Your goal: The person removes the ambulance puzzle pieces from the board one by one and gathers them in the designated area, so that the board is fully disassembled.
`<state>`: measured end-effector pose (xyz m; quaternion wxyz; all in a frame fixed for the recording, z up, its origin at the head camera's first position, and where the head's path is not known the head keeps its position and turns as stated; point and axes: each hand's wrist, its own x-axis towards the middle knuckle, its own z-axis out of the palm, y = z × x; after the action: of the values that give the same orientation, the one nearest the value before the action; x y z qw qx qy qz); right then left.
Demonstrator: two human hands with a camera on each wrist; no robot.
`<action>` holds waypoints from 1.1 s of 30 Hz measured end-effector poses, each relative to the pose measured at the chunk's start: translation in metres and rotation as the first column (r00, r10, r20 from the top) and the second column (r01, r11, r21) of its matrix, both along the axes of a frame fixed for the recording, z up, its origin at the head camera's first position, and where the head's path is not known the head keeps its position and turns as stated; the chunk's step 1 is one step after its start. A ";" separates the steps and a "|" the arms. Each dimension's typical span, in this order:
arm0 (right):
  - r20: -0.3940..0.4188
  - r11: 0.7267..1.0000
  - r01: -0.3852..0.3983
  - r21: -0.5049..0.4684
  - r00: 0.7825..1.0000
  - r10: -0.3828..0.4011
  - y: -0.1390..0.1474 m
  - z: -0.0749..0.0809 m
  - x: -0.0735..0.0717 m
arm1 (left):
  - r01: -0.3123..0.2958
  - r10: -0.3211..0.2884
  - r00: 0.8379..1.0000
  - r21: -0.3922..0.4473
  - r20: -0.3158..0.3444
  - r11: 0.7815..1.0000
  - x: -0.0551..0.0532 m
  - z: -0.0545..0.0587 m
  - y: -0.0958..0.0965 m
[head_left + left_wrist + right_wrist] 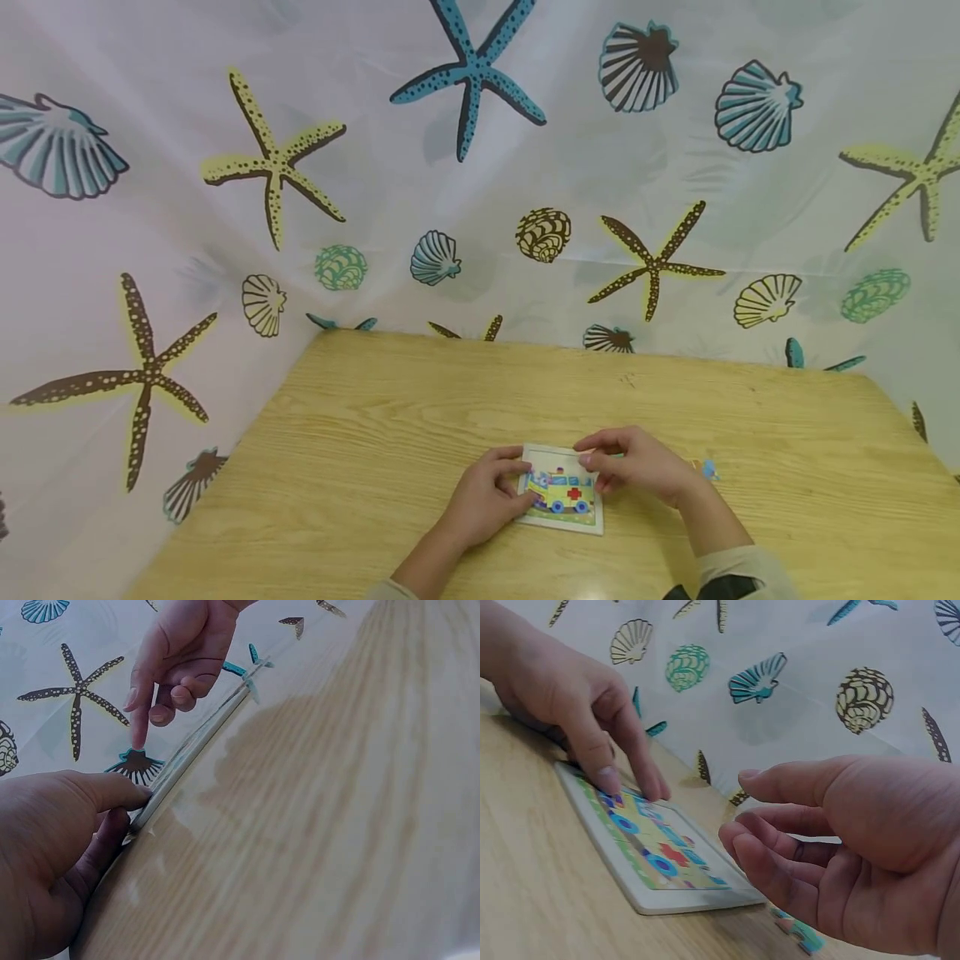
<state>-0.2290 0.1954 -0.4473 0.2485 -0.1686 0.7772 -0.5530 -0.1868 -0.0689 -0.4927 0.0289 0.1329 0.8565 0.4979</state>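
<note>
A small picture puzzle in a white frame [562, 527] lies on the table, showing a yellow ambulance [573, 493] with a red cross and blue wheels. Along its top, inside the frame, runs a bare white strip. My left hand [480, 500] grips the puzzle's left side, thumb on the picture and index finger at the frame. In the left wrist view the frame's thin edge [199, 746] appears side-on. Over the upper right corner hovers my right hand [877, 847], fingers loosely bent, with nothing visible between thumb and fingers.
Loose puzzle pieces [799, 930] in blue, green and orange lie on the wooden table [360, 467], right of the frame and partly behind my right hand. A white cloth [375, 200] printed with starfish and shells stands along the table's back and sides.
</note>
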 end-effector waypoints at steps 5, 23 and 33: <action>-0.012 0.999 -0.031 -0.007 0.999 0.031 -0.013 -0.003 0.004 | 0.000 0.000 1.000 0.001 -0.004 1.000 0.001 -0.001 0.000; -0.047 0.991 -0.129 0.045 0.990 0.131 -0.038 -0.012 0.017 | 0.039 -0.038 0.999 0.004 -0.004 0.999 0.003 0.002 -0.001; -0.027 0.996 -0.084 0.044 0.996 0.085 -0.041 -0.015 0.016 | 0.023 -0.023 1.000 0.004 0.006 1.000 0.002 0.002 0.000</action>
<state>-0.2127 0.1547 -0.4618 0.2639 -0.2040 0.7844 -0.5229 -0.1844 -0.0690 -0.4904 0.0372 0.1413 0.8538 0.4997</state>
